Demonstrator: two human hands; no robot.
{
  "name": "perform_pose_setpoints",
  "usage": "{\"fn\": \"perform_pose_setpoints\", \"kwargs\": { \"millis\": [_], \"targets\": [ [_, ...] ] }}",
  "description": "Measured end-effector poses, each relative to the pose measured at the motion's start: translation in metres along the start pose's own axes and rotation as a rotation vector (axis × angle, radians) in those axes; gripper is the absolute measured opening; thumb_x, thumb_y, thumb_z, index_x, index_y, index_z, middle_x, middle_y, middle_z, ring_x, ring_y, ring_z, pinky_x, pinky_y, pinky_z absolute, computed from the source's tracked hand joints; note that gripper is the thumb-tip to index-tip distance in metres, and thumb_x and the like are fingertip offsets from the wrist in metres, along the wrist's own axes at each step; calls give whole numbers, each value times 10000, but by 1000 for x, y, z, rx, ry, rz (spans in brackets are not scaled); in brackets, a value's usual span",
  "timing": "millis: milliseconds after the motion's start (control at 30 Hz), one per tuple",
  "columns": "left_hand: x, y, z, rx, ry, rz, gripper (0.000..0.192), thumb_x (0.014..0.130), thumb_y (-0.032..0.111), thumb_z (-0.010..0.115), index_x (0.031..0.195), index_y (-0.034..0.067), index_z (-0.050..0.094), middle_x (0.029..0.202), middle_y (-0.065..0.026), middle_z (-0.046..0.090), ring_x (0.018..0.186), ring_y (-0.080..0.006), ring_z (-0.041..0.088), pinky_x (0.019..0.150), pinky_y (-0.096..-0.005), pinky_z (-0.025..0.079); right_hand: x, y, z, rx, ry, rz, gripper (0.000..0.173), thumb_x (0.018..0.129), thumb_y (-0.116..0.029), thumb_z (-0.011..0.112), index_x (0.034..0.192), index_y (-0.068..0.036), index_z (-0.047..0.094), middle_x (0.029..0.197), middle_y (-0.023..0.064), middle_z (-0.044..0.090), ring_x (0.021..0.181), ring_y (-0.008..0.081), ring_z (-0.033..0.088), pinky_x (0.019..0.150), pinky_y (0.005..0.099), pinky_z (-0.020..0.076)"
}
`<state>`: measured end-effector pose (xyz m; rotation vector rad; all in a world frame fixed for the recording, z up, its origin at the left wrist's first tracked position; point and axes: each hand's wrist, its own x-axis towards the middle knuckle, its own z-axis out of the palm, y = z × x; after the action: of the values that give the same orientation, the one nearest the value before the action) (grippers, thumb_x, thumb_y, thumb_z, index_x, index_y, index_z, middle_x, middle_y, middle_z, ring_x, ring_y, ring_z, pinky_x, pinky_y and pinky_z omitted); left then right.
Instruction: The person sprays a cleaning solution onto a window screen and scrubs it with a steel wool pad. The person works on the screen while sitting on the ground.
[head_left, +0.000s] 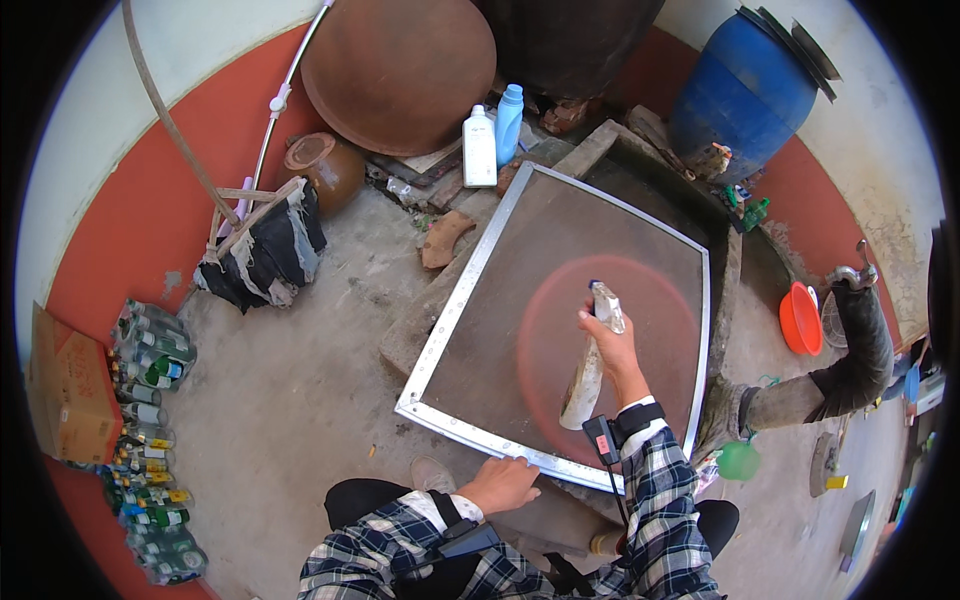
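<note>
A window screen (517, 322) with a wet, drop-spotted aluminium frame (459, 311) leans across a concrete trough (671, 180) in front of me. My right hand (616, 349) grips a long, dirty white tool (583, 394), perhaps a scrubbing brush, over the mesh. A dark blue bit shows at the tool's far end; its underside is hidden. My left hand (501, 484) has its fingers curled on the near edge of the frame, left of the right forearm.
Beyond the screen stand a white bottle (480, 150) and a light blue bottle (509, 124). A blue barrel (739, 97) is at back right, above a tap (855, 274) and an orange basin (800, 319). Packed bottles (154, 450) line the left wall; a dustpan-like scoop (262, 247) stands nearby.
</note>
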<state>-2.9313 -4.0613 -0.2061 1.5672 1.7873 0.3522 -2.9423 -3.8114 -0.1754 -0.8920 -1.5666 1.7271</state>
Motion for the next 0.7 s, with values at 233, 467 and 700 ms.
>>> {"fn": "perform_pose_setpoints", "kwargs": {
  "millis": [233, 467, 700],
  "targets": [
    [11, 1, 3, -14, 0, 50, 340, 809, 324, 588, 986, 34, 583, 916, -166, 588, 893, -338, 584, 767, -449, 467, 60, -18, 22, -139, -36, -8, 167, 718, -84, 716, 826, -27, 601, 702, -3, 560, 601, 87, 506, 544, 247, 417],
    [21, 0, -1, -45, -33, 60, 331, 811, 320, 588, 973, 32, 584, 911, -155, 581, 892, -333, 581, 742, -451, 464, 105, -34, 11, -81, 78, -19, 178, 707, -84, 720, 838, -34, 611, 676, 1, 560, 566, 93, 500, 513, 249, 402],
    [28, 3, -3, -31, -48, 69, 328, 806, 315, 591, 972, 33, 577, 936, -159, 588, 891, -333, 591, 744, -458, 465, 125, -41, -79, -118, 234, -67, 192, 700, -79, 719, 848, -19, 611, 698, 28, 590, 572, 111, 524, 525, 253, 412]
  ]
}}
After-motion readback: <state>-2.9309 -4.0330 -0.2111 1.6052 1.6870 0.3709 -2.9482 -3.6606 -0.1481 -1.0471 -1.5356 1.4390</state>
